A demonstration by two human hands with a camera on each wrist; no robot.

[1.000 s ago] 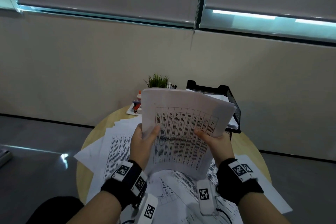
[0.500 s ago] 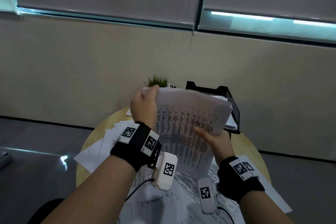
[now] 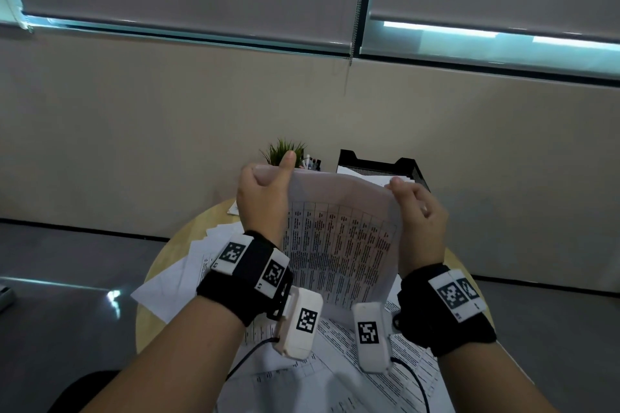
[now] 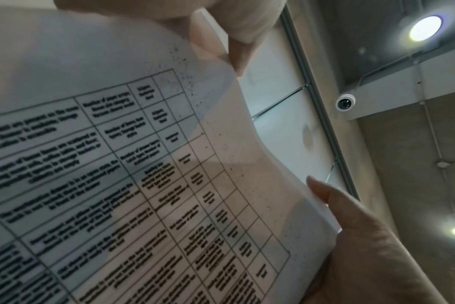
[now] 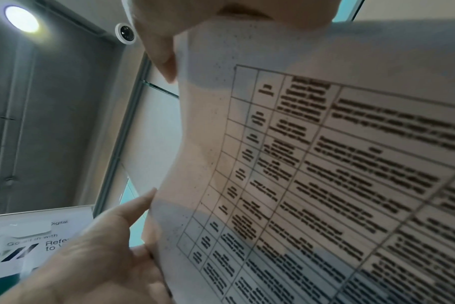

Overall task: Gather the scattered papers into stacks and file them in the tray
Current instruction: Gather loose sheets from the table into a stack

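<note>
Holding a stack of printed sheets (image 3: 339, 245) upright above the tabletop (image 3: 161, 275), the left hand (image 3: 261, 201) and right hand (image 3: 421, 225) each pinched a top corner. Squaring looked under way; next, carry it to the black tray (image 3: 375, 164) just beyond the grip.

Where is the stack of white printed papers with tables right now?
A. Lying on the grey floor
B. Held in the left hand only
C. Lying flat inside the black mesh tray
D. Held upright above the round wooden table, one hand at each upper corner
D: the left hand and right hand each grip an upper corner of the stack of white printed papers, raised over the round wooden table.
</note>
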